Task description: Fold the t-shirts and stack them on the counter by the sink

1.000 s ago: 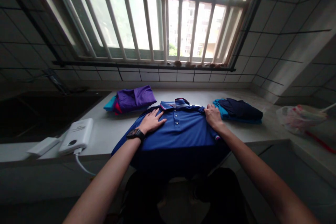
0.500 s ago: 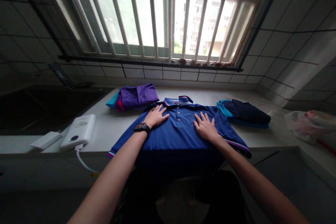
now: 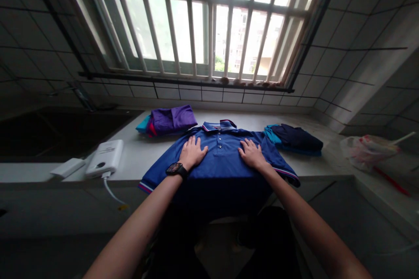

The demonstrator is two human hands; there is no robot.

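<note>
Both sleeves now lie open; left hand (image 3: pixel 192 153) and right hand (image 3: pixel 251 154) rest flat on the blue polo shirt (image 3: pixel 222 166), fingers spread.

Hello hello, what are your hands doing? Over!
Left hand, right hand flat on blue polo shirt. Shirt spread on counter, hem over edge. Purple pile, navy pile beside it.

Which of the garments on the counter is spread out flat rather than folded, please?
The blue polo shirt, under the left hand and right hand; the purple bundle and the navy bundle beside it are folded.
</note>
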